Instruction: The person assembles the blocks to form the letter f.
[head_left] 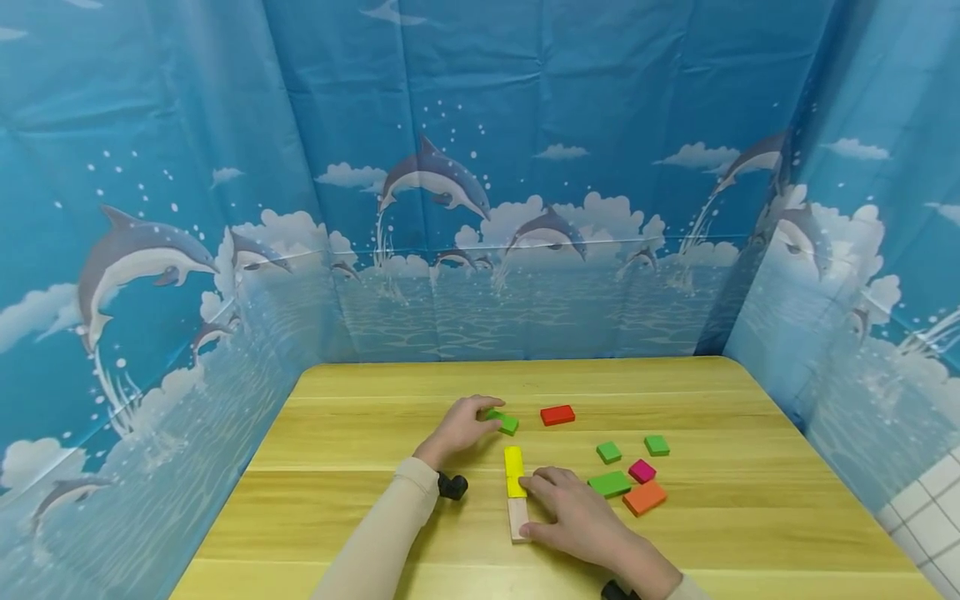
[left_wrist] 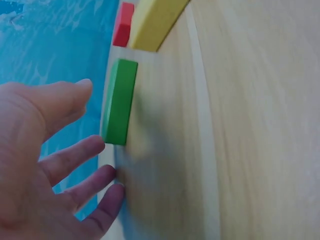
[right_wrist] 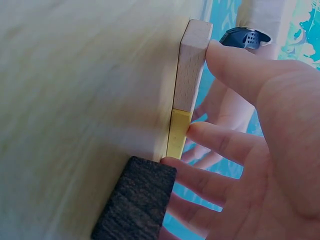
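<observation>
My left hand (head_left: 463,427) reaches over a green block (head_left: 507,423), with spread fingers and the thumb on the near side. In the left wrist view the fingertips come close to one end of the green block (left_wrist: 120,102); whether they touch it I cannot tell. A yellow strip (head_left: 513,467) with a seam lies end to end with a plain wood block (head_left: 518,521). Along their right side rests my right hand (head_left: 577,515). Its thumb touches the plain wood block (right_wrist: 192,70), and a finger touches the yellow piece (right_wrist: 178,132).
A red block (head_left: 557,415) lies farther back. Right of my right hand lie a large green block (head_left: 609,484), two small green blocks (head_left: 609,452), a magenta block (head_left: 642,471) and an orange block (head_left: 645,498). A dolphin-print curtain (head_left: 480,292) hangs behind the wooden table (head_left: 337,517).
</observation>
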